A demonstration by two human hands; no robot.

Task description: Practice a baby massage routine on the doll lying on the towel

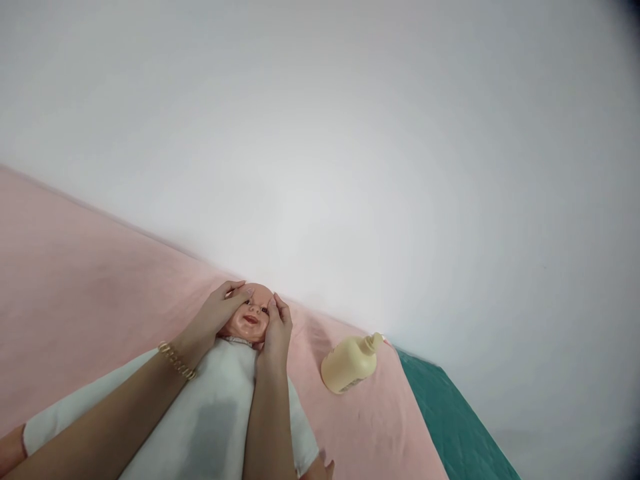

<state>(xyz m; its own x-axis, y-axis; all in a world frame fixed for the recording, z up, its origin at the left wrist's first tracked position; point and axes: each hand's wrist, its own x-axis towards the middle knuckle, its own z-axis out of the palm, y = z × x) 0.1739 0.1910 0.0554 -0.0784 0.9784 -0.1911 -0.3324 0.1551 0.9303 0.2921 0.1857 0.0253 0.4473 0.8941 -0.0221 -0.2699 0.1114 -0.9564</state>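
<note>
A baby doll (251,319) in a white long-sleeved garment lies on its back, its smiling face turned up. My left hand (223,308) cups one side of its head, with the thumb on the brow near the eye. Against the other side, my right hand (279,327) curves around the cheek and temple, its thumb by the eye. Both palms press on the head, and the sides of the head are hidden under them. My left wrist wears a gold-coloured bracelet (176,360). My forearms lie over the doll's garment.
A pale yellow pump bottle (349,365) stands on the pink sheet (383,427), right of the doll. Beyond the sheet's right edge shows a green quilted surface (450,413). A plain white wall (320,147) rises behind the doll's head.
</note>
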